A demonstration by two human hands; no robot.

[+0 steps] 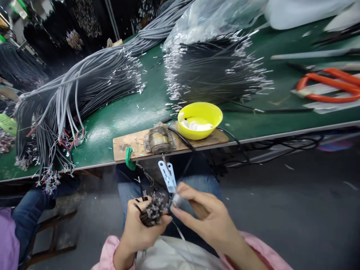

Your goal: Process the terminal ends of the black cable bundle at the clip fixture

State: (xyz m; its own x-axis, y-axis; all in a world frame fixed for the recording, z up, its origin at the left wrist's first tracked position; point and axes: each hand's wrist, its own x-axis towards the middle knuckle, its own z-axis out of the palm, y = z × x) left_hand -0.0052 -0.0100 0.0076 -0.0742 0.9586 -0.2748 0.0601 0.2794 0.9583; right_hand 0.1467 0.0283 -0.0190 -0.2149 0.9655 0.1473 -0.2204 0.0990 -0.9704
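Observation:
My left hand [143,228] is wrapped round a bundle of short black cables [153,212], with their stripped silvery ends facing up. Close beside it, my right hand [206,215] is closed in a pinch. A blurred whitish-grey bit [177,200] shows at its fingertips; whether that is a held piece or a finger cover, I cannot make out. Just above the fingers, a light-blue plastic piece [168,176] with holes sits on the shaft of a small motor [159,138]. The motor is mounted on a wooden board [128,144] at the table edge.
A yellow bowl [200,123] with white pieces stands on the board, beside a green clamp [129,159]. Piles of black cables [213,71] and grey cables [92,67] cover the green table [152,90]. Orange-handled scissors [329,85] lie right. Another person's leg [30,210] shows left.

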